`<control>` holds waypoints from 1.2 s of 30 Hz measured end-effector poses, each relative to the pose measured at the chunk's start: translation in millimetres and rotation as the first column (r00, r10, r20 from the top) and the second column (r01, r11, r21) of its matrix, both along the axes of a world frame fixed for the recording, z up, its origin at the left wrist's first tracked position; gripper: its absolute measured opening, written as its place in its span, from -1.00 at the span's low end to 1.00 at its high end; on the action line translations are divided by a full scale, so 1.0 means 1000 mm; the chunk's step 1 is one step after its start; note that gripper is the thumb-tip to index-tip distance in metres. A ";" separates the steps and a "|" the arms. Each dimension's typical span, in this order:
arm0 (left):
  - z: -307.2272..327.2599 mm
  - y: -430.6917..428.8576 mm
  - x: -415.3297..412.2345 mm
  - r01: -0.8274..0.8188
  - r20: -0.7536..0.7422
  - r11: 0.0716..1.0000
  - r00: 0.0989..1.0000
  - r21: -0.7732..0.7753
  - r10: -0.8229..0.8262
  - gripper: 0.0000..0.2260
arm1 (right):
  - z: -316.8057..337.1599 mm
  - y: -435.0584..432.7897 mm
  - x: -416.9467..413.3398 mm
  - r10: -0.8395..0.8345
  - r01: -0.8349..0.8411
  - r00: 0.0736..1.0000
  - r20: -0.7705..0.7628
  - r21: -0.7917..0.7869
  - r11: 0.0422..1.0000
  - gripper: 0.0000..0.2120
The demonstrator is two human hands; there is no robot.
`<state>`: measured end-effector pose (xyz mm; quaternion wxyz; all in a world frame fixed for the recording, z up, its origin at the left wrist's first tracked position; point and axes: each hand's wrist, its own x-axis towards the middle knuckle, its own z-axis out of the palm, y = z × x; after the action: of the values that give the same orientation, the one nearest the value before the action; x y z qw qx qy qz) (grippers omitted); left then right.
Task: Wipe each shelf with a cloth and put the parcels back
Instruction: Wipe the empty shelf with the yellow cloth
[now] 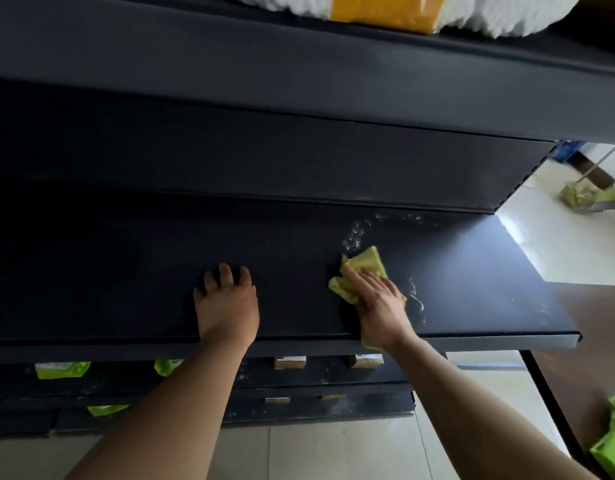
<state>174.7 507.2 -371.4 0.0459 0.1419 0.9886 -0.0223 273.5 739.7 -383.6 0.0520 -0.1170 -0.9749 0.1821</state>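
Right hand presses flat-fingered on the cloth, left hand rests spread on the shelf; green parcels below.

No legible text, brand or number. The pale labels on the small brown boxes, lower centre, are too blurred to read.

Middle shelf: the left hand rests at centre near the front edge. To its right, the right hand presses the cloth onto the shelf. A parcel sits on the upper shelf. On the lower shelf, packs lie left and small boxes right.
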 end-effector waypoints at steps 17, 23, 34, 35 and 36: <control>0.001 0.015 -0.006 -0.071 0.006 0.994 0.997 -0.078 0.072 -0.53 | 0.013 0.027 -0.074 -0.122 0.107 0.965 0.233 0.075 0.991 -0.35; 0.000 0.013 -0.007 -0.045 -0.031 0.995 0.999 -0.089 0.042 -0.54 | 0.002 -0.024 -0.100 0.276 -0.289 0.953 0.125 0.100 0.952 -0.48; -0.006 0.013 -0.006 -0.037 -0.093 0.996 0.995 -0.083 0.029 -0.53 | 0.003 -0.032 -0.181 0.249 -0.264 0.961 0.117 0.142 0.954 -0.51; -0.007 0.012 -0.006 -0.037 -0.094 0.996 0.995 -0.085 0.028 -0.53 | 0.001 -0.024 -0.184 0.207 -0.224 0.971 0.122 0.147 0.963 -0.51; -0.007 0.012 -0.007 -0.037 -0.095 0.996 0.995 -0.086 0.029 -0.53 | -0.001 -0.015 -0.186 0.161 -0.179 0.979 0.123 0.152 0.972 -0.51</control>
<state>168.1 519.6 -378.7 0.0062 0.1221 0.9899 -0.0716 87.7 725.1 -384.3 -0.0083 -0.0384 -0.9943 0.0994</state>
